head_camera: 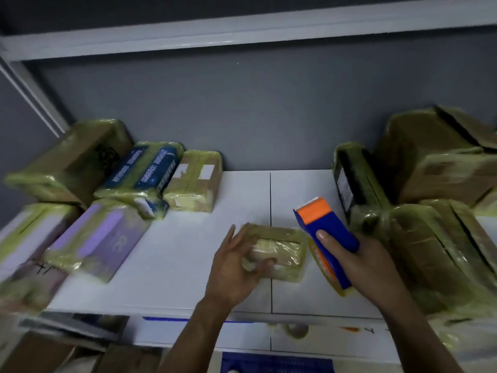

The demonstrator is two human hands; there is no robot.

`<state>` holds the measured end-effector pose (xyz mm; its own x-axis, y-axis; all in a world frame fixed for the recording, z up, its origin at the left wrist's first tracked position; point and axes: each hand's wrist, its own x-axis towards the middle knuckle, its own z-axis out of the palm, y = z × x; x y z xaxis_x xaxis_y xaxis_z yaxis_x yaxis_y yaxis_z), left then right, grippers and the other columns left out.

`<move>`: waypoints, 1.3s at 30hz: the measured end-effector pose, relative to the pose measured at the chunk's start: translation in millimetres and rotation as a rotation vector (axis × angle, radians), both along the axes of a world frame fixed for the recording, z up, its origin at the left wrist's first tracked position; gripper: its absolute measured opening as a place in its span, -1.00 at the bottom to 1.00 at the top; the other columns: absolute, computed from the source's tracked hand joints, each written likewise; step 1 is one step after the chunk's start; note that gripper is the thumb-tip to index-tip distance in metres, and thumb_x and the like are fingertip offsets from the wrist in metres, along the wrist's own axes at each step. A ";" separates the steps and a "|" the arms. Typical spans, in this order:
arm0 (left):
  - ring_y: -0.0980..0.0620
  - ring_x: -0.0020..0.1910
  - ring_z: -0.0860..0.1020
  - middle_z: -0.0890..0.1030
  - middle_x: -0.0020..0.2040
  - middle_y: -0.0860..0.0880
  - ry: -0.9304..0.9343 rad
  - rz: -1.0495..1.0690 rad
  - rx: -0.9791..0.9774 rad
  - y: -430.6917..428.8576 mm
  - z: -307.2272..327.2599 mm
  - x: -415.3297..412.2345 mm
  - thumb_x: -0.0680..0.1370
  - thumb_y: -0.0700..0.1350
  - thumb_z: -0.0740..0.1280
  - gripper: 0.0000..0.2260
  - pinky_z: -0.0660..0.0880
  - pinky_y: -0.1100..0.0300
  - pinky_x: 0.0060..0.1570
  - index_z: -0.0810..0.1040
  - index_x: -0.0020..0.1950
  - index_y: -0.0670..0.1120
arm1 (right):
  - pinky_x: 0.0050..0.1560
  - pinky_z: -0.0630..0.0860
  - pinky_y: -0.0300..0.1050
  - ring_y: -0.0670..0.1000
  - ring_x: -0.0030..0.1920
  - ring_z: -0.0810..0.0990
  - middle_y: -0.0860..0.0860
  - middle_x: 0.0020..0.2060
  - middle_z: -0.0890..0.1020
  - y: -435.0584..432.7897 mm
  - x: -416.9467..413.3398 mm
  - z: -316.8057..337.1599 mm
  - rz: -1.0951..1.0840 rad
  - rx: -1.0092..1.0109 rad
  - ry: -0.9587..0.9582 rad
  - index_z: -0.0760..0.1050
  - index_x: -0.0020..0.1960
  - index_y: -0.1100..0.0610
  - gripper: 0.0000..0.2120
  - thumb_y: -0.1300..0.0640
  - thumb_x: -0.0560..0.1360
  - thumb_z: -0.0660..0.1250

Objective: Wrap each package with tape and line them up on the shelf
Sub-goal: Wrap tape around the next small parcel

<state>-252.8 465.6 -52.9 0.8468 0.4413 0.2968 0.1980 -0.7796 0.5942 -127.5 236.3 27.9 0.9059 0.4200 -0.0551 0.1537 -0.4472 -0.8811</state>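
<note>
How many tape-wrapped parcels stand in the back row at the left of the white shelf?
3: a large brown cardboard box at the far left, a blue printed pack next, then a small brown cardboard box. More may be hidden behind them.

Left-edge packages (24, 238) blurred and cropped, blue package (139, 176) print unreadable, right stack (443, 168) cut by frame edge

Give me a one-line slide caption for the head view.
Left hand holds a small taped package on the white shelf; right hand grips a blue-and-orange tape dispenser beside it.
</note>
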 end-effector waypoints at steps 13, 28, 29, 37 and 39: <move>0.24 0.41 0.34 0.42 0.43 0.26 0.099 -0.009 0.089 4.2 -12.1 2.7 0.44 0.17 0.48 -0.38 0.35 0.44 0.30 0.47 0.48 0.13 | -0.30 0.48 -0.16 -0.06 -0.44 0.61 0.04 -0.42 0.65 70.6 34.4 26.2 0.259 -0.129 0.022 0.57 -0.28 0.15 -0.32 -0.52 0.34 0.33; 0.03 0.51 0.32 0.37 0.55 0.14 0.073 0.051 0.202 10.7 -10.6 -13.9 0.67 0.19 0.15 -0.64 0.35 -0.01 0.38 0.59 0.37 0.15 | -0.27 0.54 -0.13 -0.12 -0.40 0.63 -0.06 -0.42 0.64 83.4 44.2 28.9 0.358 -0.307 -0.153 0.56 -0.23 0.07 -0.37 -0.52 0.40 0.25; 0.06 0.49 0.34 0.39 0.54 0.14 0.068 0.044 0.105 10.9 -9.0 -12.9 0.66 0.18 0.21 -0.64 0.36 0.02 0.40 0.59 0.38 0.13 | -0.24 0.59 -0.08 -0.11 -0.37 0.65 -0.04 -0.39 0.66 82.9 45.0 28.2 0.370 -0.320 -0.155 0.59 -0.21 0.07 -0.35 -0.54 0.37 0.25; 0.28 -0.02 0.65 0.70 0.10 0.20 -0.156 0.171 -0.985 14.0 60.5 18.7 0.68 0.18 0.18 -0.71 0.50 0.37 -0.14 0.68 0.12 0.15 | -0.27 0.50 -0.14 -0.07 -0.39 0.65 -0.01 -0.38 0.67 76.7 45.7 27.0 0.410 -0.301 -0.149 0.59 -0.25 0.09 -0.39 -0.49 0.38 0.31; 0.20 -0.09 0.69 0.74 -0.05 0.14 -0.103 0.107 -1.053 13.9 71.7 22.3 0.67 0.16 0.23 -0.71 0.50 0.35 -0.22 0.72 0.02 0.10 | -0.27 0.50 -0.17 -0.08 -0.38 0.65 -0.03 -0.39 0.67 73.3 44.2 28.3 0.426 -0.283 -0.140 0.59 -0.24 0.08 -0.43 -0.46 0.40 0.32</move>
<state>-230.5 479.5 18.8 0.7811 0.5881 -0.2098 0.1449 0.1561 0.9770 -83.3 309.6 56.2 0.6650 0.7386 -0.1105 0.4810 -0.5368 -0.6932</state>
